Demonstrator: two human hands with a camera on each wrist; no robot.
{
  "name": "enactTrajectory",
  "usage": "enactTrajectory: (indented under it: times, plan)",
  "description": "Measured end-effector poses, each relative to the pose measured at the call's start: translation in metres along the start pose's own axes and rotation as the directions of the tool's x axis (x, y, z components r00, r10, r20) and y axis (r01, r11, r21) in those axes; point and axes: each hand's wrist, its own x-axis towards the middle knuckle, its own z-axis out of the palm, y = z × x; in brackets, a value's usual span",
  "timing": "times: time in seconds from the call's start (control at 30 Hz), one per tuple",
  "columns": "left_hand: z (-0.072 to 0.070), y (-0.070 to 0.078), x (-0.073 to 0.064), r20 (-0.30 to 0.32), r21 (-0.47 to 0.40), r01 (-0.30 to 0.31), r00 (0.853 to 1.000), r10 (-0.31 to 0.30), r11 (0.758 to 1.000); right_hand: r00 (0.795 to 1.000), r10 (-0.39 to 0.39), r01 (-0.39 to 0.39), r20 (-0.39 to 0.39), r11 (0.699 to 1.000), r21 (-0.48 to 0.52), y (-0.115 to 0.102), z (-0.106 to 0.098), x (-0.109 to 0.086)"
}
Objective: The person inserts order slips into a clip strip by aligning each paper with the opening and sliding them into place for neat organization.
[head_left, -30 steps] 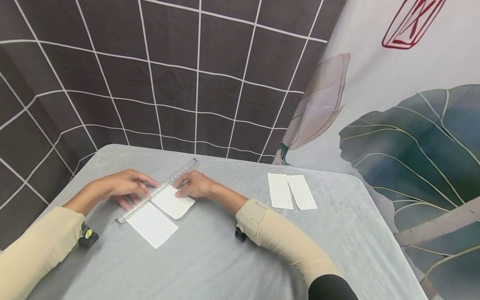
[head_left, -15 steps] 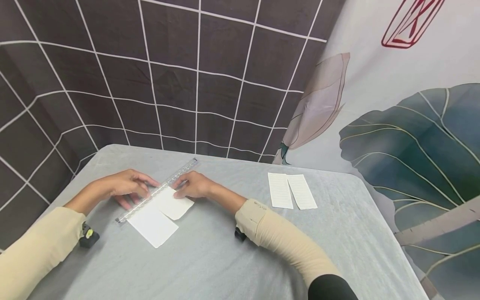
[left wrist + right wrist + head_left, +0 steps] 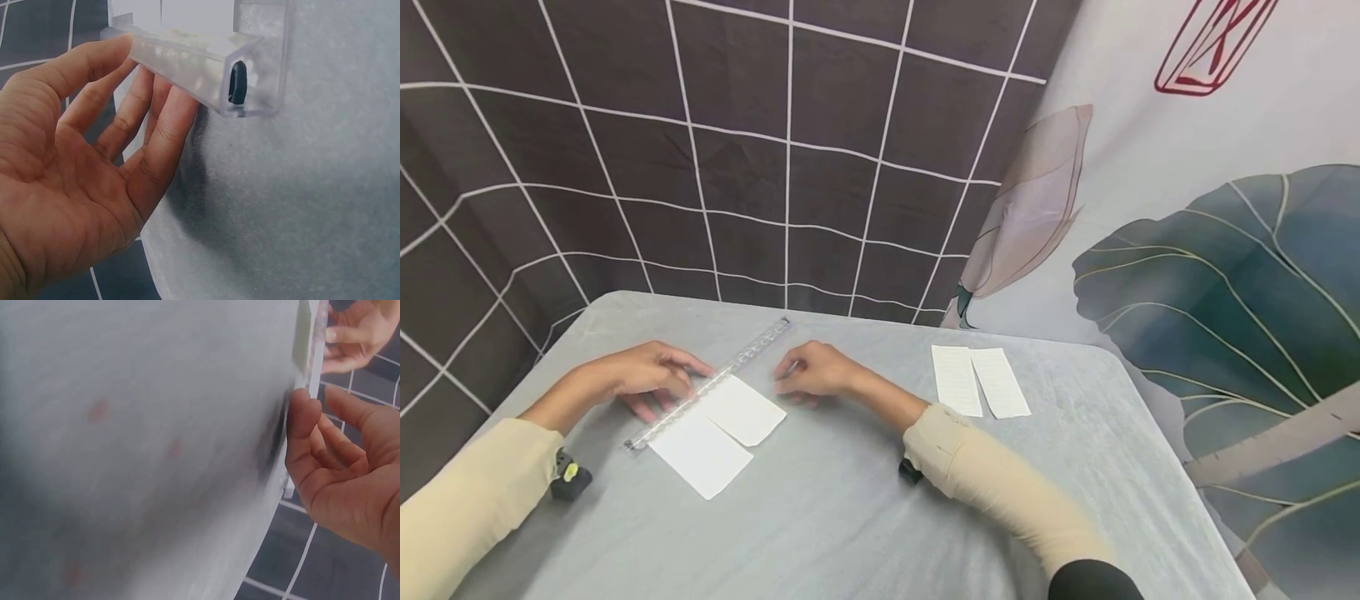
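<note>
A long clear plastic bar (image 3: 758,346) lies slantwise on the table, and its box-like end with a dark oval shows in the left wrist view (image 3: 206,72). My left hand (image 3: 651,375) holds the bar near its middle, thumb on one side and fingers on the other. Two white paper sheets lie with their upper edges at the bar: a nearer sheet (image 3: 703,458) and a farther sheet (image 3: 747,412), which overlaps it slightly. Right of the farther sheet is my right hand (image 3: 816,369), just apart from it, fingers loosely curled with nothing seen in them.
Two lined paper slips (image 3: 957,382) lie side by side at the table's right rear. A light grey cloth covers the table (image 3: 835,517). Behind stands a dark grid-patterned curtain (image 3: 737,167), with a leaf-patterned hanging (image 3: 1210,317) at the right.
My right hand has let go of the farther sheet and moved off to the right. That sheet had slid slightly toward the bar and over the nearer sheet. My left hand stays on the bar.
</note>
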Motion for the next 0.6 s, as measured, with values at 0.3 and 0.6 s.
enactTrajectory:
  times: [0.3, 0.6]
  plan:
    - [-0.001, 0.001, -0.002, -0.001, -0.012, -0.003, 1.000, 0.003, 1.000, 1.000, -0.003, 0.002, -0.027, 0.999, -0.035, 0.027, -0.026, -0.032]
    - [-0.001, 0.000, -0.002, 0.007, -0.024, -0.008, 1.000, 0.008, 1.000, 0.998, 0.023, -0.026, -0.065, 0.999, -0.048, 0.051, -0.051, -0.064]
